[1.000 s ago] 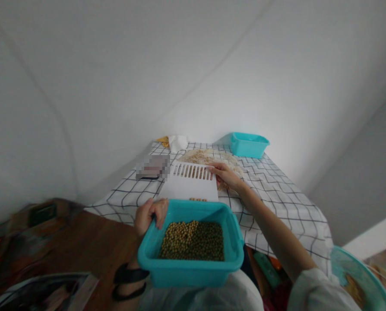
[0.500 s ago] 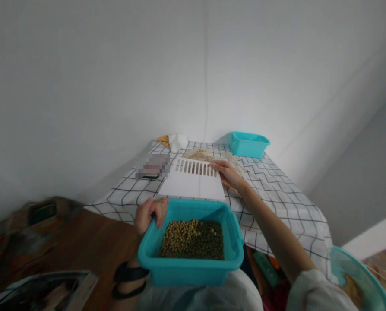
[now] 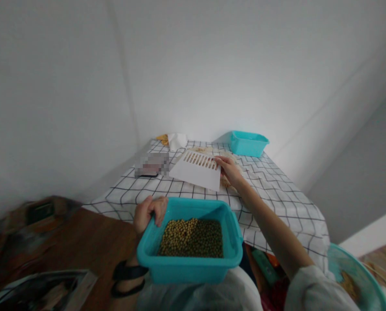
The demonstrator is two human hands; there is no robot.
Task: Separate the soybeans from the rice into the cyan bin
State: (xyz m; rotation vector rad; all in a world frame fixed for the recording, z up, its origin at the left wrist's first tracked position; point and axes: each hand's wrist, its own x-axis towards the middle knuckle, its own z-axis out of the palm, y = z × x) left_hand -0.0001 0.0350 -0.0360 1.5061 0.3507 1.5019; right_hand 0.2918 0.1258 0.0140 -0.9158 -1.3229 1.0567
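My left hand is closed over the left rim of a turquoise plastic basin, which sits on my lap. Inside the basin lie tan beans on the left and dark green beans on the right, meeting in the middle. My right hand pinches the right edge of a white sheet with a row of slots. The sheet is tilted above the table, beyond the basin. Partly hidden behind it is a pale, crumbly scatter on the tablecloth.
A checked tablecloth covers the table. A second turquoise basin stands at the back right. A white cloth and a blurred flat item lie on the left. Low at right is a round turquoise tub; a box stands lower left.
My right hand has lifted and turned the slotted white sheet, moving it slightly away from the basin. My left hand keeps its hold on the rim.
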